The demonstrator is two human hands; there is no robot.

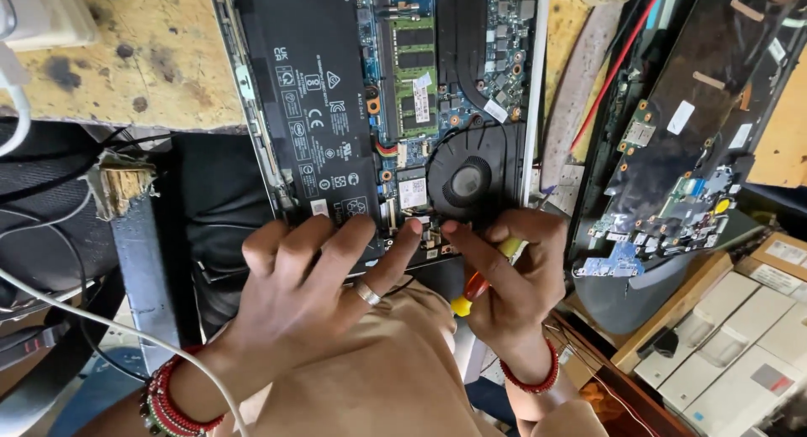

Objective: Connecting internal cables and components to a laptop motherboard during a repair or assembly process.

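Observation:
An opened laptop (252,109) lies bottom-up on a worn wooden bench, showing its black battery (307,84), green memory board (414,71) and round black fan (467,181). My left hand (315,286), with a ring and red bead bracelets, rests flat on the laptop's near edge, fingers spread over the battery's lower end. My right hand (513,273) grips a yellow and orange screwdriver (471,296), its tip end hidden by my fingers near the boards just below the fan.
A second dismantled laptop (681,151) with exposed boards lies at the right, a red wire (618,67) running beside it. Cardboard boxes and white cartons (740,336) sit lower right. White cables (84,319) cross the left side over a black chair.

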